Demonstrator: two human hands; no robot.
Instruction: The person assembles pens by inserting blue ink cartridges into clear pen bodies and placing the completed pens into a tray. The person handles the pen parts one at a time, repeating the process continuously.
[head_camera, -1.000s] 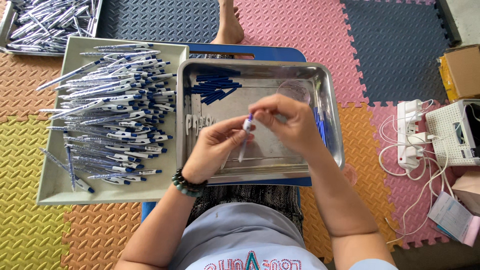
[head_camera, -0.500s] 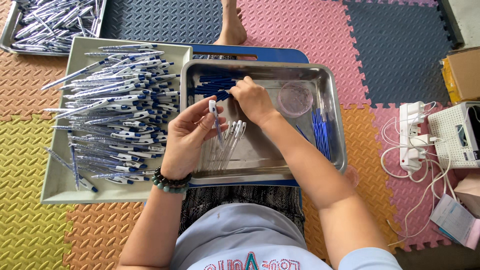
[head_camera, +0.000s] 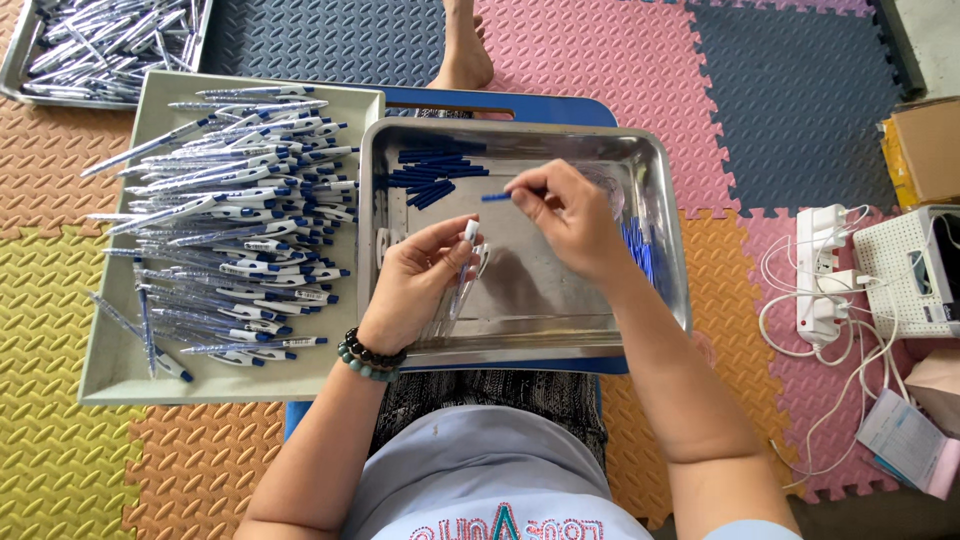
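Hands work over a steel tray (head_camera: 660, 215) resting on a blue bench (head_camera: 560, 108). Left hand (head_camera: 420, 285) has its fingers closed around a clear pen barrel (head_camera: 462, 272), held upright-tilted with its white-and-blue tip just above the fingertips; a bead bracelet (head_camera: 368, 356) sits on that wrist. Right hand (head_camera: 570, 220) has thumb and forefinger pressed together on a small blue part (head_camera: 495, 197), which sticks out to the left of those fingers, apart from the barrel and slightly above it. Beyond the blue part, toward the tray's far left corner, lies a pile of like blue parts (head_camera: 435, 168). More clear barrels (head_camera: 450, 318) lie in the tray under the left fingers. Blue refills (head_camera: 640, 250) lie just right of the right hand, partly hidden by it. Left of the left hand, outside the steel tray, a beige tray (head_camera: 110, 380) carries a heap of finished pens (head_camera: 230, 215). Floor is coloured foam mat (head_camera: 60, 460). A power strip (head_camera: 822, 265) with white cables lies well to the right.
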